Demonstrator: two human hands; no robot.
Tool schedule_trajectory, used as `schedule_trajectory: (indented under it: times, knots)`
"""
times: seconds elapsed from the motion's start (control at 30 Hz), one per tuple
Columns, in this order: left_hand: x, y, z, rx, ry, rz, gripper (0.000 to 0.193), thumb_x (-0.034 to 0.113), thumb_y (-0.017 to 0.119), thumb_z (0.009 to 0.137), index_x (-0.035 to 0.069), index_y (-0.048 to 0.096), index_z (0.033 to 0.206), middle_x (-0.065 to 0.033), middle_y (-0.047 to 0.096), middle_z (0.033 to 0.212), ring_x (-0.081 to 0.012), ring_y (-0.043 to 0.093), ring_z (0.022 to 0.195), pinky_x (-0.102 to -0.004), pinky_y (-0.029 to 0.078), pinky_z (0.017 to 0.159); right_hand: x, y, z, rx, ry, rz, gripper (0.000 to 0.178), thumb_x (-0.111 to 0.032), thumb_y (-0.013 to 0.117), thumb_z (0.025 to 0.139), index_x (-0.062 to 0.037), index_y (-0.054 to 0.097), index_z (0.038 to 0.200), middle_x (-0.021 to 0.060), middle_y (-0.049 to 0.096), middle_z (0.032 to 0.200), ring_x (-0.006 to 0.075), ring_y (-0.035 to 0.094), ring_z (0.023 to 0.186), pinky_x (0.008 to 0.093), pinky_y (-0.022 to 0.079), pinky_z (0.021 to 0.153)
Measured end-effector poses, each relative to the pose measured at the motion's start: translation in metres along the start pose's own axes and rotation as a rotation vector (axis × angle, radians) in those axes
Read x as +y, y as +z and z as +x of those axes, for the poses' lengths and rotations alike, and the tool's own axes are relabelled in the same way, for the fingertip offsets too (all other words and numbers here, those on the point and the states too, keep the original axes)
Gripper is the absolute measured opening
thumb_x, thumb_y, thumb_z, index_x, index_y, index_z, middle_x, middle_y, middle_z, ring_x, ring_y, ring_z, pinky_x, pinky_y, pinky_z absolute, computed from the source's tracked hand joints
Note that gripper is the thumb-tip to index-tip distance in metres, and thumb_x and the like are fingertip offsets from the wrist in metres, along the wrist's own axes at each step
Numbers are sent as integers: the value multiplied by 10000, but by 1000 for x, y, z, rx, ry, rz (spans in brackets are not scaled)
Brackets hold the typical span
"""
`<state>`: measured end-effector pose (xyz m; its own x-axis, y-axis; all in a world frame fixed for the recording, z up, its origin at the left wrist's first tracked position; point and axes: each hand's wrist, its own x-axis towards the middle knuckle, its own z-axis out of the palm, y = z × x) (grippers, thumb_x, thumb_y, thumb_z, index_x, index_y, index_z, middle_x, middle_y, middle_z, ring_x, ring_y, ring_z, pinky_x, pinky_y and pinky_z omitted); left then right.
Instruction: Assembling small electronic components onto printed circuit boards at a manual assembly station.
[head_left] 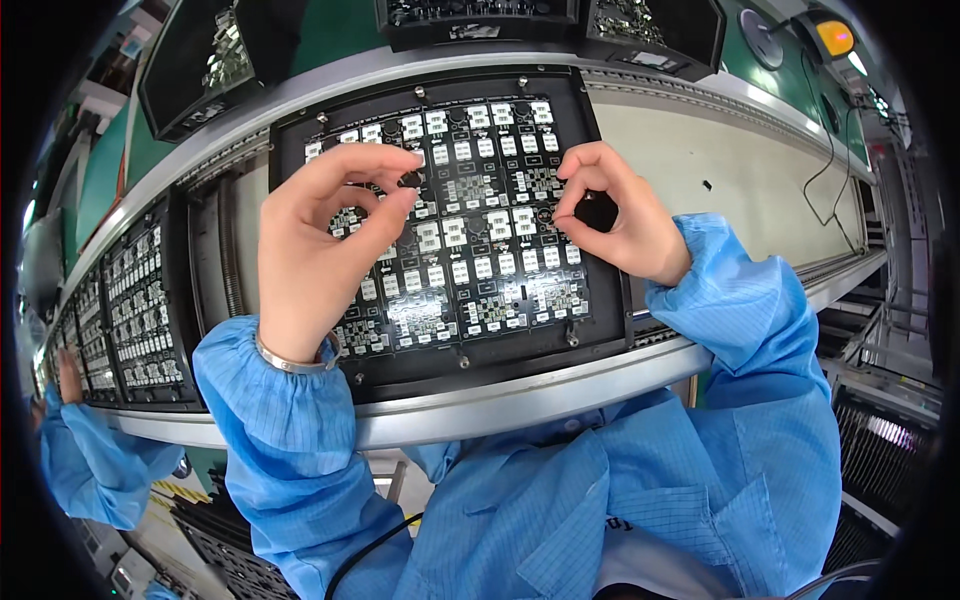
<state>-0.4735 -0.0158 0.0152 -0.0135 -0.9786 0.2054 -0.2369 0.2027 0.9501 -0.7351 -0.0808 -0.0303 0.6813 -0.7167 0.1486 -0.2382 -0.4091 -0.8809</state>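
Note:
A black circuit-board panel (476, 237) with rows of white parts lies in a dark frame (500, 364) on the rail line before me. Over its left half is my left hand (325, 225), its thumb and forefinger closed around a small dark component (409, 180). My right hand (625, 220) hovers at the panel's right edge, fingers curled into a pinch close to the board. Whatever sits between those right fingertips is too small to make out. Metal posts with round heads stand along the frame's near and far edges.
Black bins (655, 35) of small metal parts stand beyond the far rail. More framed panels (140, 305) sit on the line to the left, where a co-worker's sleeve (100, 455) shows. A tiny dark piece (707, 185) lies on the pale surface at right, near a cable (822, 190).

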Motion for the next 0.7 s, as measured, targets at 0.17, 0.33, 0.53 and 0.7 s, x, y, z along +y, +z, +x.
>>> schedule_trajectory:
  times: [0.17, 0.33, 0.53, 0.7]
  knots:
    - [0, 7, -2, -1, -25, 28, 241, -65, 622, 771, 25, 648, 994, -32, 637, 931, -95, 572, 834, -210, 458, 684, 4, 1, -1, -6, -60, -111, 386, 60, 633, 743, -15, 427, 1061, 41, 584, 753, 124, 569, 771, 255, 396, 803]
    - [-1, 8, -2, -30, 9, 29, 223, -58, 616, 768, 24, 663, 970, -46, 634, 912, -102, 568, 819, -215, 451, 683, 3, 7, -3, 41, -23, -92, 351, 15, 622, 712, -77, 485, 1022, -1, 595, 767, 216, 535, 862, 343, 370, 854]
    - [1, 9, -3, -44, 34, 81, 231, -58, 586, 783, 41, 686, 966, -52, 620, 907, -113, 554, 809, -225, 442, 694, -2, 9, 1, 10, -134, -287, 361, 9, 628, 686, -83, 500, 1011, -3, 575, 749, 238, 517, 861, 344, 381, 839]
    - [9, 16, -1, -80, 14, 74, 246, -52, 563, 807, 49, 686, 994, -44, 591, 911, -108, 545, 836, -219, 431, 714, -6, -4, 7, -166, -120, -319, 376, 27, 638, 715, -45, 521, 1064, 48, 576, 893, 239, 496, 909, 343, 388, 867]
